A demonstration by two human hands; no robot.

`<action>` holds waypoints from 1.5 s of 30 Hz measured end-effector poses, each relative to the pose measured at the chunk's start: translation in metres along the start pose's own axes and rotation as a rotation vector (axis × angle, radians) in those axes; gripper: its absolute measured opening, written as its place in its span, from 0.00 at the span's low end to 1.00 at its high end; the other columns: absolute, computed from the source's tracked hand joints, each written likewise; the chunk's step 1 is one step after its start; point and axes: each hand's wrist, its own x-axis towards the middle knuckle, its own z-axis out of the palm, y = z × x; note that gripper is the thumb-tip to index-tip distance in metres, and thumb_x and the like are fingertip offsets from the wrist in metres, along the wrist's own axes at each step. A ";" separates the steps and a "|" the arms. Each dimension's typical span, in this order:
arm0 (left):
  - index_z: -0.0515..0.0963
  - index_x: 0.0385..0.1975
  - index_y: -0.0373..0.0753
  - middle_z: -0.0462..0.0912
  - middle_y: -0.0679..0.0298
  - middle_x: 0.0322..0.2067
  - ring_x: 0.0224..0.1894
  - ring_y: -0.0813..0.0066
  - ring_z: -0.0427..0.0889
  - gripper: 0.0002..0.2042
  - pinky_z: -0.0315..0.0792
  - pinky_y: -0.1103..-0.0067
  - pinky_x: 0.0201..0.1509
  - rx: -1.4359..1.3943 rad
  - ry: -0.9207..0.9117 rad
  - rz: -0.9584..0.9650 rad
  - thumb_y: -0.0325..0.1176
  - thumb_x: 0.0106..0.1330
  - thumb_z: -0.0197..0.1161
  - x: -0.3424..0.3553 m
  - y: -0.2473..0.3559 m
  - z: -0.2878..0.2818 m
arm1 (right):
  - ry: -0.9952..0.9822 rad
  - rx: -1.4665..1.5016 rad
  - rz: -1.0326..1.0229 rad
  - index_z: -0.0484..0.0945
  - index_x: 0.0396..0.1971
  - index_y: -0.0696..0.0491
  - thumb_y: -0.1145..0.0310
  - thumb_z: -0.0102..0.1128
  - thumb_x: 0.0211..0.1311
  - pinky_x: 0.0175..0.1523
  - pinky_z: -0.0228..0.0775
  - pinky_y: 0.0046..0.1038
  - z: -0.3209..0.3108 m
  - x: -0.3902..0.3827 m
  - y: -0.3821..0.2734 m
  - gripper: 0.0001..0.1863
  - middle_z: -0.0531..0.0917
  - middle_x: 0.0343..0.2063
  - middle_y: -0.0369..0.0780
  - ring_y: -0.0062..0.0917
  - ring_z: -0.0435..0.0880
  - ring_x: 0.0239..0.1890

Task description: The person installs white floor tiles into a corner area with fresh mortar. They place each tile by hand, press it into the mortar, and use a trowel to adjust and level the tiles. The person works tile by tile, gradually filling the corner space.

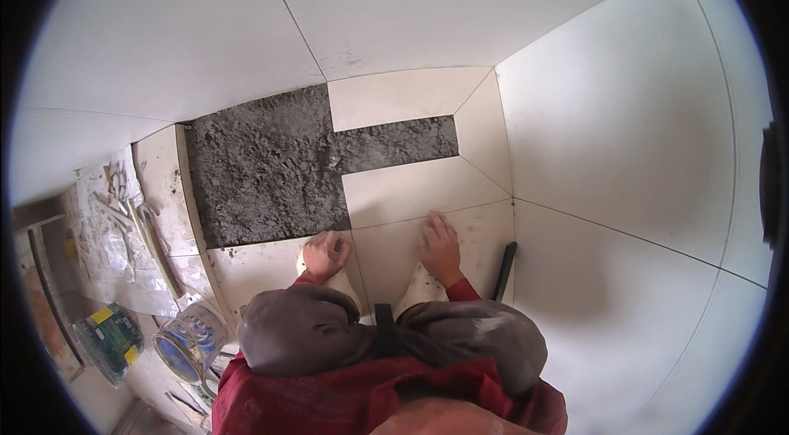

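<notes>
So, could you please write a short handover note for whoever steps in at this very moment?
Left hand: loosely closed, resting on the laid floor tile just below the mortar bed; I cannot tell whether it holds anything.
Right hand: open, fingers flat on the next tile.
Dark bar tool lies right of the right hand. Bucket and tile scraps sit at left.
Done: tiles laid around the person, plus two small pieces above.
Left: the large grey mortar patch and its narrow strip are uncovered.

Green flat package (111,338) with yellow labels, low at my left on floor; round clear blue-lidded tub (191,345) just right of it.
</notes>
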 end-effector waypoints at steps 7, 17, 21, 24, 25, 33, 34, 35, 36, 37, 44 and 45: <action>0.79 0.28 0.37 0.82 0.57 0.22 0.23 0.61 0.82 0.12 0.74 0.70 0.28 -0.351 -0.071 -0.262 0.39 0.65 0.68 0.028 0.005 -0.017 | -0.434 -0.210 -0.196 0.80 0.39 0.55 0.67 0.59 0.61 0.48 0.77 0.42 -0.079 0.052 0.002 0.10 0.83 0.46 0.47 0.42 0.84 0.47; 0.81 0.33 0.38 0.81 0.61 0.25 0.24 0.69 0.80 0.07 0.74 0.74 0.29 -0.360 0.000 0.214 0.34 0.63 0.69 0.182 0.055 -0.222 | -0.800 -0.615 -0.443 0.80 0.32 0.51 0.66 0.57 0.65 0.36 0.77 0.44 -0.202 0.186 -0.075 0.06 0.86 0.26 0.44 0.41 0.87 0.31; 0.81 0.29 0.38 0.81 0.60 0.27 0.28 0.64 0.82 0.08 0.75 0.72 0.29 -0.204 -0.133 0.586 0.35 0.58 0.71 0.190 0.114 -0.255 | -0.802 -0.499 -0.551 0.81 0.31 0.51 0.66 0.58 0.65 0.38 0.78 0.44 -0.181 0.216 -0.082 0.07 0.86 0.28 0.44 0.41 0.87 0.33; 0.77 0.24 0.42 0.75 0.64 0.25 0.31 0.66 0.79 0.08 0.74 0.72 0.37 -0.018 -0.415 0.841 0.38 0.55 0.64 0.158 0.168 -0.248 | -0.794 -0.408 -0.726 0.82 0.30 0.52 0.65 0.59 0.63 0.39 0.78 0.44 -0.134 0.212 -0.061 0.07 0.87 0.29 0.43 0.42 0.87 0.34; 0.78 0.25 0.42 0.75 0.65 0.25 0.32 0.67 0.79 0.06 0.73 0.73 0.38 -0.116 -0.449 0.858 0.36 0.57 0.62 0.147 0.182 -0.240 | -0.824 -0.384 -0.787 0.82 0.30 0.52 0.65 0.60 0.61 0.39 0.78 0.44 -0.116 0.212 -0.061 0.08 0.87 0.29 0.43 0.42 0.87 0.34; 0.85 0.27 0.43 0.84 0.64 0.30 0.35 0.64 0.83 0.08 0.73 0.64 0.38 0.083 -0.709 0.784 0.38 0.59 0.61 0.081 0.188 -0.119 | -1.173 -0.132 -0.720 0.84 0.29 0.53 0.63 0.60 0.59 0.39 0.79 0.46 -0.054 0.111 -0.047 0.10 0.86 0.30 0.46 0.44 0.87 0.35; 0.85 0.28 0.42 0.84 0.64 0.30 0.35 0.64 0.82 0.08 0.72 0.64 0.38 0.147 -0.827 0.752 0.38 0.59 0.61 0.080 0.186 -0.114 | -1.217 -0.113 -0.699 0.84 0.29 0.53 0.63 0.60 0.59 0.40 0.79 0.46 -0.057 0.098 -0.038 0.10 0.86 0.30 0.47 0.45 0.87 0.35; 0.84 0.29 0.41 0.83 0.63 0.29 0.35 0.64 0.82 0.09 0.72 0.65 0.38 0.212 -0.938 0.732 0.37 0.58 0.61 0.082 0.180 -0.111 | -1.228 -0.117 -0.668 0.83 0.29 0.53 0.62 0.59 0.60 0.40 0.78 0.46 -0.059 0.089 -0.029 0.11 0.86 0.29 0.47 0.45 0.87 0.35; 0.84 0.30 0.40 0.83 0.63 0.29 0.35 0.64 0.81 0.09 0.71 0.66 0.38 0.277 -1.049 0.713 0.37 0.57 0.61 0.084 0.174 -0.109 | -1.239 -0.122 -0.636 0.83 0.29 0.54 0.61 0.59 0.60 0.40 0.78 0.46 -0.062 0.079 -0.019 0.11 0.86 0.29 0.47 0.45 0.87 0.35; 0.86 0.31 0.40 0.85 0.61 0.31 0.36 0.63 0.82 0.11 0.71 0.63 0.41 0.394 -1.048 0.857 0.38 0.58 0.61 0.088 0.174 -0.118 | -1.253 -0.125 -0.617 0.83 0.30 0.54 0.60 0.59 0.61 0.40 0.78 0.46 -0.065 0.072 -0.014 0.12 0.86 0.29 0.47 0.45 0.87 0.35; 0.87 0.32 0.40 0.87 0.60 0.30 0.37 0.60 0.84 0.11 0.74 0.62 0.44 0.149 -1.151 0.868 0.38 0.60 0.60 0.044 0.175 -0.113 | -0.951 -0.034 -0.533 0.79 0.29 0.53 0.59 0.58 0.64 0.40 0.76 0.44 -0.073 0.048 0.018 0.12 0.83 0.27 0.43 0.40 0.84 0.34; 0.87 0.32 0.40 0.87 0.60 0.30 0.36 0.60 0.84 0.11 0.74 0.62 0.44 0.173 -1.115 0.889 0.38 0.60 0.60 0.049 0.174 -0.115 | -0.859 -0.024 -0.564 0.78 0.28 0.52 0.60 0.58 0.64 0.41 0.75 0.43 -0.079 0.047 0.027 0.11 0.82 0.27 0.42 0.39 0.83 0.34</action>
